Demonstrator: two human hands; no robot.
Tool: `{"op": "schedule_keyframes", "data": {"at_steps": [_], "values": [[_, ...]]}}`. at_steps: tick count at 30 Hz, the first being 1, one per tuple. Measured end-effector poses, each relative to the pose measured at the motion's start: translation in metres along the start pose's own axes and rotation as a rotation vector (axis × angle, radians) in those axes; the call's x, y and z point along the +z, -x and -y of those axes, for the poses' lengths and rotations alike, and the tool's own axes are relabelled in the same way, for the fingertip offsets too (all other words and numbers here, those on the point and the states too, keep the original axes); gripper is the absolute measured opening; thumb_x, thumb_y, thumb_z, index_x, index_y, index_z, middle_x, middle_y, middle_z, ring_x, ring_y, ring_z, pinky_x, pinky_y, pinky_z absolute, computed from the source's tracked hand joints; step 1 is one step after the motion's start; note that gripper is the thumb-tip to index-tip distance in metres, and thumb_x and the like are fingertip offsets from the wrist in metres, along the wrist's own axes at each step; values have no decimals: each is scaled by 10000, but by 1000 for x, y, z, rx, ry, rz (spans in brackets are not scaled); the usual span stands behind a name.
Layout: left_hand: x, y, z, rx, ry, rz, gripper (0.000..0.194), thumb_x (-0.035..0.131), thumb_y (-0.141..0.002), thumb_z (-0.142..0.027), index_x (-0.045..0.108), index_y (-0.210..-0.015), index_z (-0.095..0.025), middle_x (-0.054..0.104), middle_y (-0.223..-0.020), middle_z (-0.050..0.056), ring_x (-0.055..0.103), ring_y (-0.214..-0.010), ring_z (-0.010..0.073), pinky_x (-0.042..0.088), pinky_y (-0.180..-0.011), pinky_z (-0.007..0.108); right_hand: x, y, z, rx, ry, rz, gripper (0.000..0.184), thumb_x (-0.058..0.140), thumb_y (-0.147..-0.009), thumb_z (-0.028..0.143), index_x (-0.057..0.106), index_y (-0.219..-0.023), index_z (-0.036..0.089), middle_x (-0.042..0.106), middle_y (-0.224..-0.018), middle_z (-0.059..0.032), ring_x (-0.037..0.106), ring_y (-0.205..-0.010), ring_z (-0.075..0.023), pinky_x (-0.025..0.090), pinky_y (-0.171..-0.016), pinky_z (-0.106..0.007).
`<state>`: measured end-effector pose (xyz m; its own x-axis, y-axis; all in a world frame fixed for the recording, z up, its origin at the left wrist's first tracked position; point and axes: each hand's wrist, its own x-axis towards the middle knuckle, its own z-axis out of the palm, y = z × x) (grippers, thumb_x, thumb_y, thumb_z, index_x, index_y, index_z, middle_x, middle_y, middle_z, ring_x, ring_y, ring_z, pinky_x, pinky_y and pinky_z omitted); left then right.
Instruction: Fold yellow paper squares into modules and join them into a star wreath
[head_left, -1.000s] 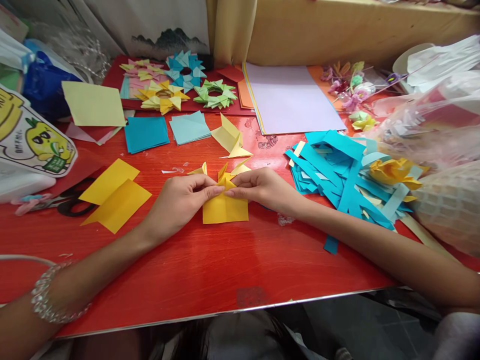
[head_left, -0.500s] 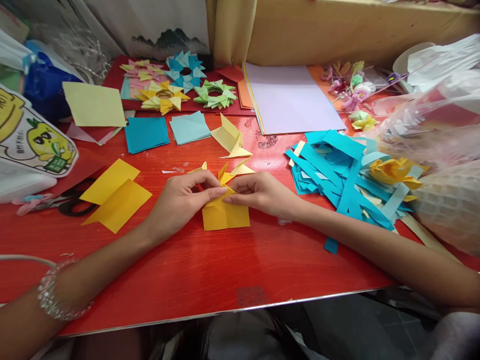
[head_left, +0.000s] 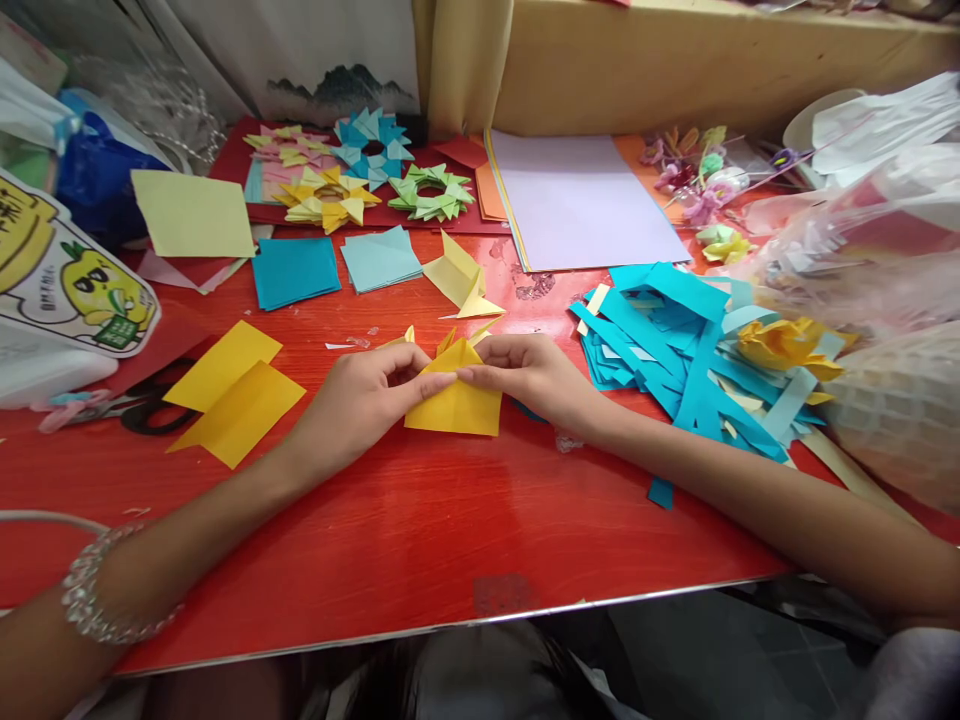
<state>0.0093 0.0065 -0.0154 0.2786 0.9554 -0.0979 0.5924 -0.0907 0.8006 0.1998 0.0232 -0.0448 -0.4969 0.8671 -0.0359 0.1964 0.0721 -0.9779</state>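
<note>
Both hands pinch a partly folded piece of yellow paper (head_left: 454, 408) above the red table (head_left: 420, 540). On its left side grips my left hand (head_left: 367, 395), thumb in front and fingers bent behind. From the other side my right hand (head_left: 536, 378) holds it, and the two thumb tips nearly meet at its upper middle. The paper has a pointed top and a straight lower edge. Just behind it, more folded yellow points show, partly hidden by the hands. A pale yellow folded piece (head_left: 459, 275) lies farther back.
Creased yellow sheets (head_left: 244, 400) and black-handled scissors (head_left: 154, 405) lie left. Blue squares (head_left: 296, 272) and light blue squares (head_left: 381, 260) sit behind, near folded paper rings (head_left: 328, 198). Lilac paper (head_left: 581, 200) lies at the back. Blue paper strips (head_left: 660, 340) heap up right, beside a plastic bag (head_left: 900, 400).
The yellow paper's lower edge has risen and its top now stands up as a point between the hands. My right thumb has moved up toward the left thumb.
</note>
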Motion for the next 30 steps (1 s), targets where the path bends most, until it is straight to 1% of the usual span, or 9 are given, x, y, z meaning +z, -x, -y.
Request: {"op": "schedule_keyframes", "data": {"at_steps": [3,7,11,16,18,22,24,27,30], "values": [[-1,1,-1,-26,-1,-7,332,578,-790,-452,553,-590,-188,466,-556,-37,397,-526,97,300,-481,224,0,1,0,-7,23,-12,327,593,-796,428,494,-665,144,361,-634,34,325,-582,-76,232,-503,-228],[-2,-1,-2,-38,26,24,301,580,-788,-425,606,-595,-195,516,-559,-31,435,-523,100,323,-486,226,1,2,2,-5,22,-3,319,593,-795,426,501,-678,144,382,-632,33,342,-586,-79,243,-505,-229],[-6,-4,1,-57,62,85,250,577,-795,-410,663,-680,-206,615,-660,-25,529,-614,114,372,-537,208,1,2,3,-8,31,-7,347,594,-791,438,461,-645,154,350,-628,38,318,-579,-76,232,-499,-231],[-9,-4,3,-73,26,116,239,567,-813,-410,691,-749,-216,672,-747,-23,588,-709,137,401,-597,208,0,1,3,-31,67,9,361,592,-802,429,430,-631,156,290,-617,47,272,-568,-69,208,-498,-230],[-8,-2,2,-41,6,109,225,564,-821,-418,693,-804,-234,682,-803,-32,596,-752,137,404,-618,205,0,2,4,-39,85,33,365,593,-806,419,418,-622,157,279,-614,50,267,-567,-66,206,-500,-228],[-4,2,1,51,-43,29,223,542,-845,-416,676,-859,-239,673,-828,-39,580,-750,124,394,-625,206,1,3,8,-40,126,89,352,578,-824,404,437,-629,149,317,-612,48,295,-572,-65,219,-503,-223],[-2,3,1,29,-34,12,245,532,-849,-419,668,-829,-216,658,-785,-30,565,-720,123,389,-610,210,2,3,9,-52,106,79,329,562,-839,399,476,-656,140,374,-630,39,343,-594,-69,261,-520,-213],[-1,2,4,7,-5,12,264,525,-849,-427,657,-801,-203,635,-745,-25,538,-681,118,380,-587,211,2,4,9,-70,84,57,286,530,-864,394,575,-796,119,506,-734,4,447,-692,-86,343,-599,-203],[-1,-1,5,6,30,36,245,546,-838,-421,657,-793,-207,629,-740,-30,529,-666,110,379,-586,205,1,4,9,-73,117,33,293,528,-867,391,604,-829,111,539,-757,-6,468,-710,-89,355,-615,-199]]}}
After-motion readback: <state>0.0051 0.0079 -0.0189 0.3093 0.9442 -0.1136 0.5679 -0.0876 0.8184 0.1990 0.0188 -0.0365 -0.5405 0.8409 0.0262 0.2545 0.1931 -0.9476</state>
